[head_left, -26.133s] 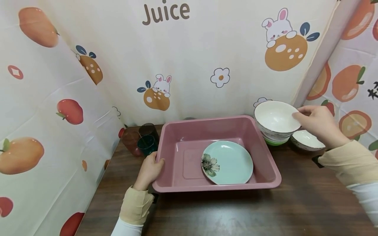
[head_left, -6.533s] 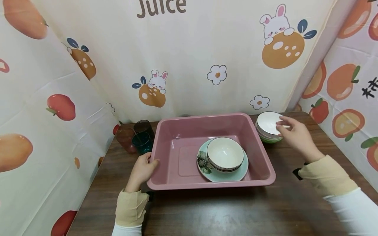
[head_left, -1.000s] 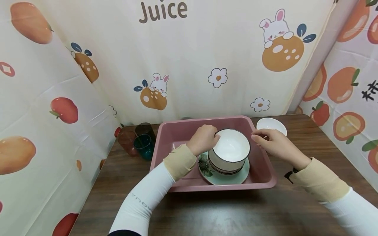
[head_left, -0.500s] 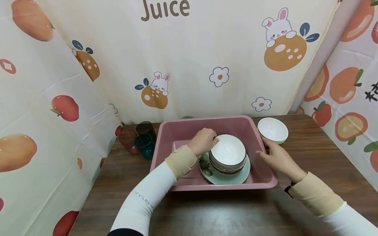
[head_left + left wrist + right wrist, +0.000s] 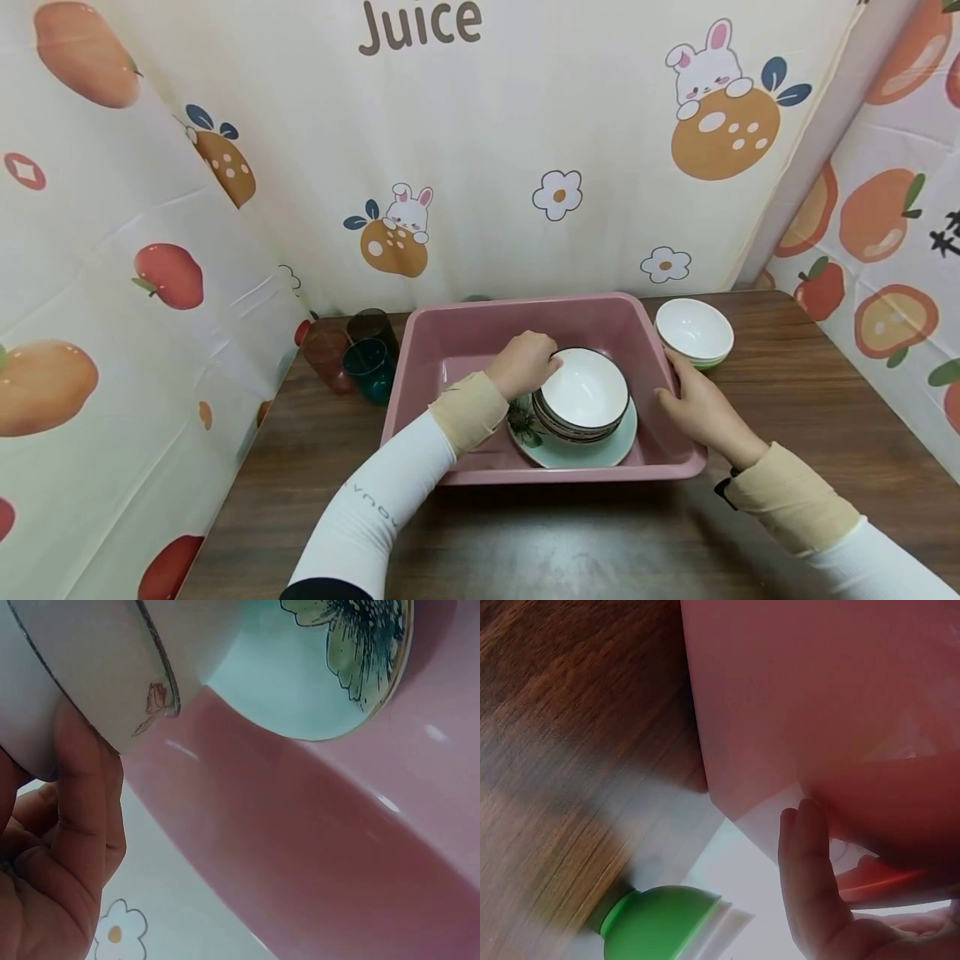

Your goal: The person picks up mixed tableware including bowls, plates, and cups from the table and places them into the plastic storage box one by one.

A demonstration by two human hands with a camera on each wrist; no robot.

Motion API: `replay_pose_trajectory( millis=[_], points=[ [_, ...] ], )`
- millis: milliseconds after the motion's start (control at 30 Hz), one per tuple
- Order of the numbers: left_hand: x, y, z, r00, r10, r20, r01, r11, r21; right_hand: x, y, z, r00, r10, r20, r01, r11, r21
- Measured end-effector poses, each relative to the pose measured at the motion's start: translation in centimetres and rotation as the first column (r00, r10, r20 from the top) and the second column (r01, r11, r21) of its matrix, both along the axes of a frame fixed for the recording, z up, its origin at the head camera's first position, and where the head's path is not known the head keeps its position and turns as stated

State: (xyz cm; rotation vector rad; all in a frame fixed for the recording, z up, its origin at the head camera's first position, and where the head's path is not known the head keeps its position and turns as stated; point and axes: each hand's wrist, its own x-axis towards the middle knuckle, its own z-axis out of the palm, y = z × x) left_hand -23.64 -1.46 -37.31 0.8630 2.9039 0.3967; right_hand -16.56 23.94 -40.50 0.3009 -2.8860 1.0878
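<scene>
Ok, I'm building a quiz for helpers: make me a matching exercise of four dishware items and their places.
1. Pale mint round plate with flower print
2. Teal see-through cup
3. White round bowl stack with dark top rim
4. Green round bowl

A. Left of the pink rectangular tub
B. Right of the tub
C. On the plate
D. In the tub, beneath bowls

Pairs: 1-D; 2-A; 3-C; 4-B

Glossy ceramic-looking bowls [image 5: 585, 387], smooth plastic basin [image 5: 570, 476] (softly shiny), wood-grained table [image 5: 570, 542].

Bowl stack [image 5: 584, 390] on plate [image 5: 570, 455] in basin [image 5: 465, 329], cups [image 5: 367, 368] just left, second stack [image 5: 694, 328] just right.
</scene>
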Motion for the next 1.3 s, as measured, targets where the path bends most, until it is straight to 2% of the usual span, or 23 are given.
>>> replay_pose_trajectory(
  millis=[167, 433, 700, 1067, 1300],
  points=[
    [0.04, 0.24, -0.01, 1.000, 0.003, -0.027, -0.004, 0.999, -0.035, 0.03, -0.04, -0.05, 1.000, -0.009, -0.001, 0.009, 1.000, 0.006],
    [0.01, 0.38, -0.13, 0.999, 0.011, -0.047, -0.013, 0.999, -0.045, 0.10, -0.12, -0.03, 1.000, -0.013, -0.004, 0.013, 1.000, -0.003],
    [0.04, 0.54, -0.06, 0.999, 0.042, -0.027, -0.043, 0.997, -0.062, 0.17, -0.22, -0.04, 0.999, -0.039, 0.006, 0.039, 0.999, -0.001],
    [0.00, 0.92, -0.28, 0.996, 0.039, -0.086, -0.049, 0.991, -0.126, 0.19, -0.27, 0.04, 0.999, -0.038, 0.003, 0.038, 0.999, -0.007],
    [0.08, 0.93, -0.45, 0.995, 0.062, -0.072, -0.072, 0.986, -0.150, 0.27, -0.37, 0.04, 0.999, -0.048, 0.004, 0.048, 0.999, -0.006]
  ],
)
